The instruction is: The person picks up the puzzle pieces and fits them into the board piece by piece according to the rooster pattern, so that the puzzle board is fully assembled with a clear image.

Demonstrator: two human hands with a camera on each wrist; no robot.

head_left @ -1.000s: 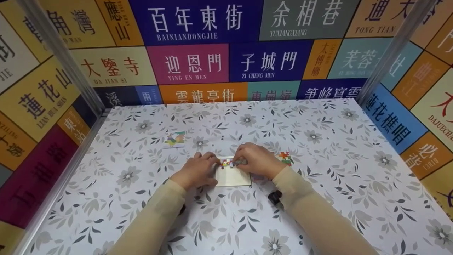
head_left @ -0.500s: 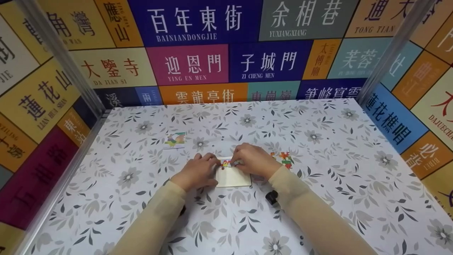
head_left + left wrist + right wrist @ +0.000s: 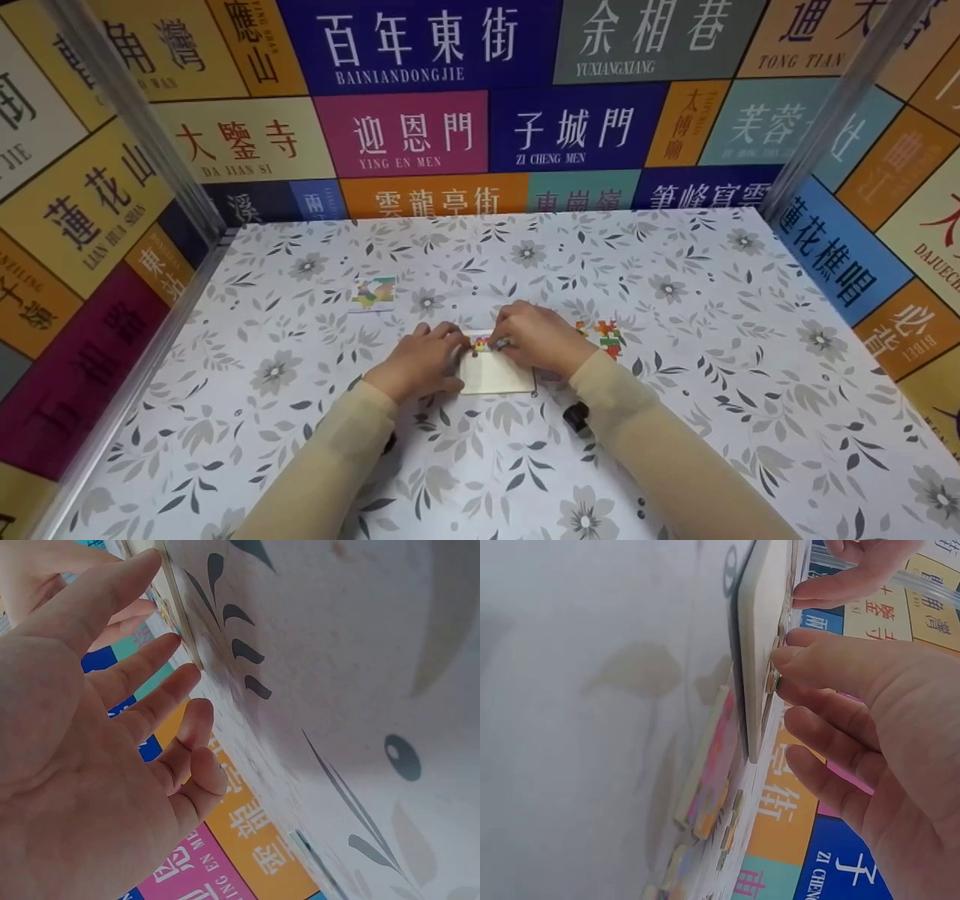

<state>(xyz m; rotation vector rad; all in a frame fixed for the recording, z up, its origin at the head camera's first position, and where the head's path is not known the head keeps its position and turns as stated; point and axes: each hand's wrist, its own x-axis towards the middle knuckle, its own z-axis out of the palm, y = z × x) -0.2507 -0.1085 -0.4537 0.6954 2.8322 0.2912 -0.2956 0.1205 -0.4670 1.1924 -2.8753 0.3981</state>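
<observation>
A small cream puzzle board [image 3: 496, 375] lies flat before the person, with colourful jigsaw pieces [image 3: 481, 344] along its far edge. My left hand [image 3: 420, 364] rests at the board's left side. In the left wrist view its thumb and nearly straight forefingers touch the board's edge [image 3: 177, 604], while the outer fingers bend loosely. Over the far part of the board, my right hand [image 3: 544, 341] pinches a jigsaw piece [image 3: 772, 682] between thumb and index finger, right at the board's surface. Its other fingers are bent beside the board, and most of that piece is hidden.
More jigsaw pieces [image 3: 609, 337] lie right of the right hand; a pink one [image 3: 714, 757] sits close by the board. At the back left is a partly coloured picture square [image 3: 373, 293]. Sign-printed walls [image 3: 405, 135] enclose the flower-patterned table [image 3: 585, 480].
The right hand and wrist have shifted slightly left over the board, uncovering more of the pieces beside them. The left hand keeps its place at the board's side.
</observation>
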